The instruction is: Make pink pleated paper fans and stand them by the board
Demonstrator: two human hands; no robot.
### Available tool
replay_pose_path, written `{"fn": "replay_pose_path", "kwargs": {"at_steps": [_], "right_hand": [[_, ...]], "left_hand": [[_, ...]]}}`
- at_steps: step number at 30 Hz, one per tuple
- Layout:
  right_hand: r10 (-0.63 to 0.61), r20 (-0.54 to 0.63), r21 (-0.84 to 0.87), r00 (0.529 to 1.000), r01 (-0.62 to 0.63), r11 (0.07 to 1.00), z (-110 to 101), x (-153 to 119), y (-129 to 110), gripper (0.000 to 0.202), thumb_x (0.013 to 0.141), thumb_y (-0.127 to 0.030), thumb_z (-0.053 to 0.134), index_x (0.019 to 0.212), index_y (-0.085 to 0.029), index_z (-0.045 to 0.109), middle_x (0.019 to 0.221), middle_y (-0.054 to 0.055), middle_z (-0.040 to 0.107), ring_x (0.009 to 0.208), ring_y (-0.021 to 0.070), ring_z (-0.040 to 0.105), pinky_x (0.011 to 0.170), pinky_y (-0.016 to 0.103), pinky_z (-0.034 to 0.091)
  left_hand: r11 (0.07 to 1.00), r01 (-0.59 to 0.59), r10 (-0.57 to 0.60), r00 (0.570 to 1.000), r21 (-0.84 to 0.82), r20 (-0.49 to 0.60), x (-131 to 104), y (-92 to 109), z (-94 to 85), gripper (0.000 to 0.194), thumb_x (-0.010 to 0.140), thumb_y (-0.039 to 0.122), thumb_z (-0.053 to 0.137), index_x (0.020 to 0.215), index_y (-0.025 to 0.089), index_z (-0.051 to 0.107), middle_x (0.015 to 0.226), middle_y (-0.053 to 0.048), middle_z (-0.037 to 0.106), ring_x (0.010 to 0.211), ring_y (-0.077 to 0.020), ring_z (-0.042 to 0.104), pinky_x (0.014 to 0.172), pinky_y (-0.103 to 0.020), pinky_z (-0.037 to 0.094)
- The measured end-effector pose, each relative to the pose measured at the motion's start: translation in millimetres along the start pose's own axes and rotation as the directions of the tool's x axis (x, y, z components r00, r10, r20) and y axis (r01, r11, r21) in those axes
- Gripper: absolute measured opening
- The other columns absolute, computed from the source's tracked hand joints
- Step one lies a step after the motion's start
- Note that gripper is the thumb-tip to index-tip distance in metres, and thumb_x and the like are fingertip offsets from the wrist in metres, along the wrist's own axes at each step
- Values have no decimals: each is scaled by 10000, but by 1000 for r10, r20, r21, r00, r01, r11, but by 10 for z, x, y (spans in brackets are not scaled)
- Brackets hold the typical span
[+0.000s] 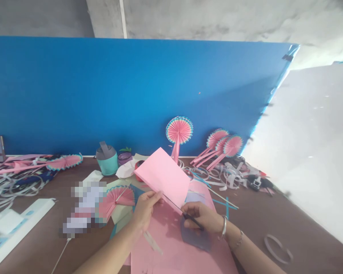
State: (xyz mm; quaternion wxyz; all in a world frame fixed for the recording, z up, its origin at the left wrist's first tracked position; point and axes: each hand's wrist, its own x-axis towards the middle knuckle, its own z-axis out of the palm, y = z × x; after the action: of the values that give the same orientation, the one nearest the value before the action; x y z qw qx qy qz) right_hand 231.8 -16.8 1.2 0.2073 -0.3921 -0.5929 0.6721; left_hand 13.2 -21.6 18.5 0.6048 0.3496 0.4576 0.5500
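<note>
Cup (107, 161) and jar (125, 158) stand side by side near the partition (103, 95); power strip (23, 232) lies left on the surface (257, 232), tape (278, 249) right, sheet (171, 255) between.

The picture is bright; the wall (317, 152) at right is very pale with small glare spots. Soft blur covers the lower middle.

This looks like a shared desk being used for paper crafts; whether it is standing in an office or a workshop, the view is not settling. A tall blue partition panel (137, 91) is rising behind the dark brown tabletop (254, 236), under a bare grey concrete ceiling (217, 19). Pleated pink paper fans with blue edges (179, 130), white coiled cables (14, 194) and a long white power strip (34, 220) are lying or standing about.
</note>
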Motion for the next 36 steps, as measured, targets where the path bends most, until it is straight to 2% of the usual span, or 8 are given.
{"fn": "replay_pose_path", "kwargs": {"at_steps": [9,15,21,25,28,36], "right_hand": [[-13,11,-25,1000,13,1000,6,4,0,483,540,-473,820,784,-165,540,468,-94,519,355,51,449,332,155,329],[-9,-11,-45,1000,8,999,51,-11,-47,474,540,-466,822,792,-155,568,473,-95,505,362,47,443,345,161,341],[-28,-10,-39,1000,28,999,30,-13,-35,471,552,-461,816,816,-145,587,487,-81,535,358,46,447,339,160,336],[-23,-1,-48,1000,23,999,7,-14,-25,476,555,-483,805,811,-140,596,493,-81,536,355,39,432,338,158,364],[-8,10,-48,1000,8,999,-7,-17,-19,490,548,-490,807,817,-139,597,500,-79,539,366,42,449,337,154,361],[6,20,-14,1000,-6,1000,6,-7,-5,496,551,-485,811,818,-131,588,519,-66,554,374,45,469,345,150,380]], "left_hand": [[1000,4,-4,1000,-8,3,9,-29,-4,331,533,432,821,578,139,674,541,-14,616,549,-117,534,606,-239,420],[999,-11,9,999,42,39,-15,-54,6,298,608,416,783,597,135,684,571,-27,628,569,-122,542,621,-241,425],[999,-25,27,997,-36,78,11,-58,6,332,586,389,807,768,136,694,679,-24,661,580,-110,555,599,-231,448],[996,17,-17,1000,-89,-1,52,-1,-39,390,559,457,809,711,126,668,659,-28,649,578,-113,568,572,-226,456],[992,6,-15,998,-125,-68,80,31,-75,414,487,441,845,681,127,657,603,5,613,550,-96,550,550,-210,448],[996,-6,3,999,-93,-38,82,22,-73,392,491,437,846,634,122,661,586,1,613,566,-100,555,556,-206,449]]}}
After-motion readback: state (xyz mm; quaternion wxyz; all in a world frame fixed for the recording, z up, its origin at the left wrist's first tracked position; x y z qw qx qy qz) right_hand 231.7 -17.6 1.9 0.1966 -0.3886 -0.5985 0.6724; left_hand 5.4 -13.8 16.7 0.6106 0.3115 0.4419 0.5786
